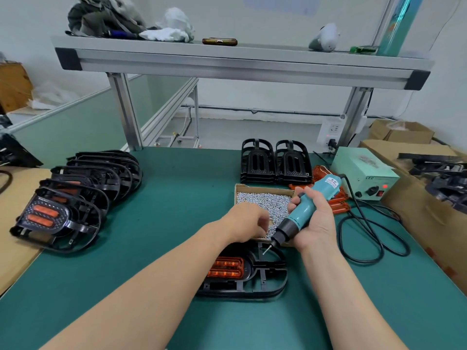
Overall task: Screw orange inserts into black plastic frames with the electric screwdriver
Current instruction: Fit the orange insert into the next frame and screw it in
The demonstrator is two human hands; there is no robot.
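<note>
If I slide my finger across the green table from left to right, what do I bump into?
Row of finished black frames → left hand → electric screwdriver → pale green power box → cardboard box.

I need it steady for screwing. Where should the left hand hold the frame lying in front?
I'd pinch the frame's near rim from the left, thumb on top. It lies flat, that rim is bare, and it stays clear of the insert and the screwdriver held on the right.
</note>
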